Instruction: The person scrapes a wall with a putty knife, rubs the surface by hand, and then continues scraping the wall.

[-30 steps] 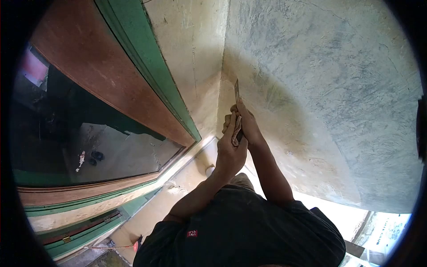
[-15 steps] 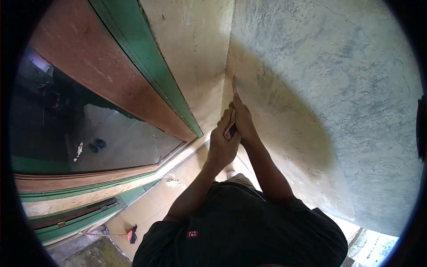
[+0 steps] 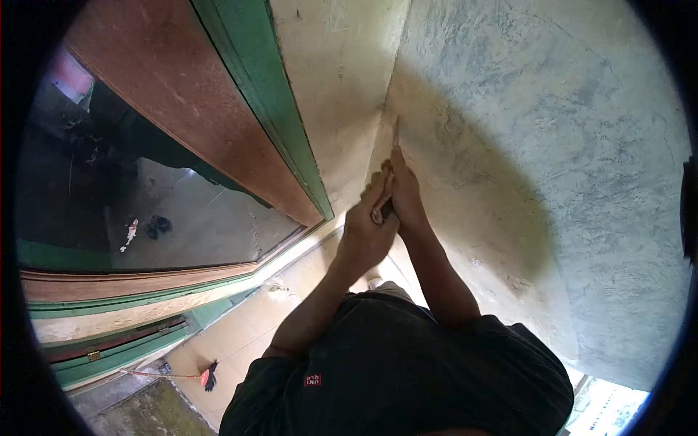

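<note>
Both hands are closed together around the handle of a scraper with a thin blade (image 3: 396, 132), in front of the plastered wall (image 3: 603, 174) close to the corner. My right hand (image 3: 404, 195) is the farther forward, its thumb or finger stretched along the tool toward the blade. My left hand (image 3: 367, 231) wraps the rear of the grip from the left side. Between the palms shows a crumpled, brownish wrapping (image 3: 381, 207), perhaps cloth; most of the handle is hidden. The blade's tip appears to meet the wall, though shadow makes contact hard to judge.
On the left stands a brown door panel (image 3: 189, 102) in a green frame (image 3: 273, 109). Dark slippers (image 3: 158, 227) lie beyond it. A stick with a red-and-black brush-like end (image 3: 208, 376) rests on the tiled floor (image 3: 254, 330). Bright light enters at lower right.
The view has shifted slightly, so the door frame, corner and hands appear a little farther right. Both hands keep the same grip on the scraper near the corner.
</note>
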Demonstrator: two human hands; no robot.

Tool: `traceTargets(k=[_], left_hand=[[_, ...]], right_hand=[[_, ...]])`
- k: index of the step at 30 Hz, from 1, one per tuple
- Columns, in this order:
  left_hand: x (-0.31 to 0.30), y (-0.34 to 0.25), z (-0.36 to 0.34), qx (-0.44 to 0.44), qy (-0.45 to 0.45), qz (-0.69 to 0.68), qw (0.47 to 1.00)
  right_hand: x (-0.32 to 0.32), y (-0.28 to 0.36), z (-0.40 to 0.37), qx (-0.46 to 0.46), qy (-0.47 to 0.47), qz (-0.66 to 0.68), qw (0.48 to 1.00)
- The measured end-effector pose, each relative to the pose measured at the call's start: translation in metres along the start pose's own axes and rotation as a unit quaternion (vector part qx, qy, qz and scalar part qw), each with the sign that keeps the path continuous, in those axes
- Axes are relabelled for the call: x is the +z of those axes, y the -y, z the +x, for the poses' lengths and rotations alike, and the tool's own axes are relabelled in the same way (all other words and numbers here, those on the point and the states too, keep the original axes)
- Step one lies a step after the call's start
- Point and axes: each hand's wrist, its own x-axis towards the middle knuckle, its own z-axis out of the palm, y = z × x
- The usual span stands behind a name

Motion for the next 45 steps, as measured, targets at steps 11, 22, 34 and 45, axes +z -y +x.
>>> traceTargets(k=[11,22,34,45], left_hand=[[0.005,0.015,-0.006,0.07,-0.024,0.066,0.995],[-0.004,0.01,-0.014,-0.01,0.068,0.004,0.998],[-0.007,0.024,-0.003,0.05,0.048,0.005,0.998],[-0.007,0.026,-0.009,0.021,0.073,-0.007,0.997]], right_hand=[[-0.001,-0.005,-0.003,-0.022,-0.036,-0.019,0.999],[0.001,-0.006,-0.015,-0.022,-0.043,-0.034,0.998],[0.0,-0.015,0.001,-0.03,-0.067,-0.066,0.995],[0.004,-0.007,-0.009,-0.01,-0.061,-0.069,0.996]])
